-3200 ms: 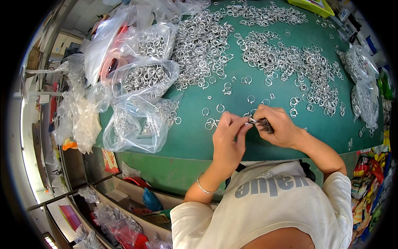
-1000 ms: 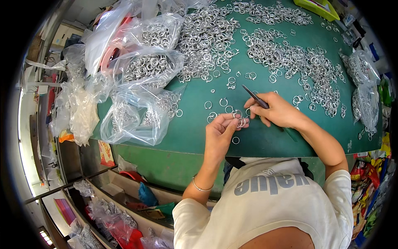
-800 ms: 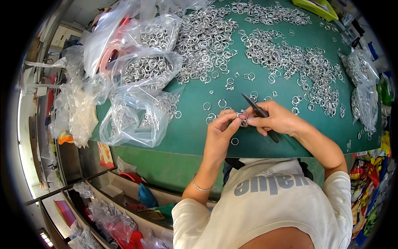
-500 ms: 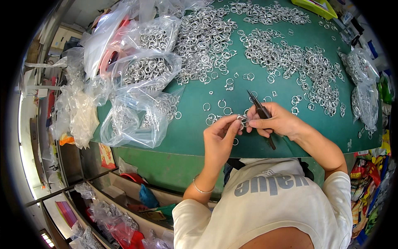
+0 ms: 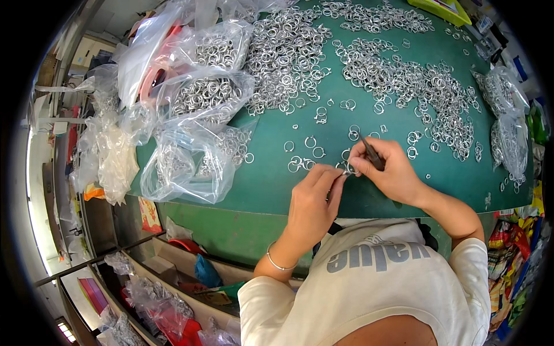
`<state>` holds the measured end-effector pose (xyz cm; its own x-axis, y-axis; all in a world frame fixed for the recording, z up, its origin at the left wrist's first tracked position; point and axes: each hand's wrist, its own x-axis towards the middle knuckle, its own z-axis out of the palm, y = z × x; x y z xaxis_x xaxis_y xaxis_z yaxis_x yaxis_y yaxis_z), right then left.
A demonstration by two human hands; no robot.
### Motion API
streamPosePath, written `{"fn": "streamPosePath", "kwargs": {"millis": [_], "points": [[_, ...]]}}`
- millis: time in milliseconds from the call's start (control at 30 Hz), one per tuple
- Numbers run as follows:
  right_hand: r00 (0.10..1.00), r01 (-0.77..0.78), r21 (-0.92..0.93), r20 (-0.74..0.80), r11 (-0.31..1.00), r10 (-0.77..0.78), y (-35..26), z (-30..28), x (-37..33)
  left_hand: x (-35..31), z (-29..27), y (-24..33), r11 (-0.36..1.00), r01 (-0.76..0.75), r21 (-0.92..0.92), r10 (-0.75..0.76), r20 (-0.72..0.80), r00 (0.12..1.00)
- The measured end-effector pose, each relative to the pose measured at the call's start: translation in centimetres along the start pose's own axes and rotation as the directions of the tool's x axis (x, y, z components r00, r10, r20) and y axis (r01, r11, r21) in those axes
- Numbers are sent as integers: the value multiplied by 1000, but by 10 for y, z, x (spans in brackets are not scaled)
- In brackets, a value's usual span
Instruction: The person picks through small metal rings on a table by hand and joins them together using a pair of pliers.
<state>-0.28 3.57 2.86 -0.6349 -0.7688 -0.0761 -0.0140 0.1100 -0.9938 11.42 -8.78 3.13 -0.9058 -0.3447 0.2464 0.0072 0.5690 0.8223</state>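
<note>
My left hand (image 5: pixel 314 196) is closed in a pinch near the front of the table. Between its fingertips is a small silver metal ring (image 5: pixel 347 172), partly covered by fingers. Close against it, my right hand (image 5: pixel 392 173) is closed around a slim dark tool (image 5: pixel 374 157) that resembles tweezers. The tool slants up and left from the fist, and its lower end is hidden. The right fingertips meet the ring too. Just beyond my hands lie loose metal rings (image 5: pixel 310 142), some with small tabs.
Large heaps of metal rings (image 5: pixel 283 63) cover the far part of the green table (image 5: pixel 271 190). Clear plastic bags of rings (image 5: pixel 190 167) stand at the left; another bag (image 5: pixel 511 138) lies at the right edge. A yellow-green basket (image 5: pixel 444 10) sits far right.
The tool has turned in my right hand, its lower end no longer showing below the fist. My left hand has rotated so its back shows, and the fingertips have come together lower around the ring.
</note>
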Motion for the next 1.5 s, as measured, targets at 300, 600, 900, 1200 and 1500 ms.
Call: {"fn": "streamPosePath", "kwargs": {"millis": [300, 600, 900, 1200, 1500], "points": [[995, -24, -333, 84, 943, 55, 9, -10, 8, 1, 5, -19, 742, 370, -559, -405, 66, 912], [958, -265, -60, 94, 962, 270, 5, -6, 12, 5, 18, -32, 663, 310, -682, -364, 69, 929], [927, -337, 147, 227, 930, 300, 4, -6, 9, 7, 13, -30, 440, 366, -820, -393, 191, 900], [864, -495, 422, 335, 760, 377, 6, -19, 12, 7, 0, -11, 877, 208, -432, -227, 8, 974], [995, -43, -117, 82, 992, 53, -18, -12, -4, 2, 4, -12, 823, 356, -443, -395, 5, 919]]}}
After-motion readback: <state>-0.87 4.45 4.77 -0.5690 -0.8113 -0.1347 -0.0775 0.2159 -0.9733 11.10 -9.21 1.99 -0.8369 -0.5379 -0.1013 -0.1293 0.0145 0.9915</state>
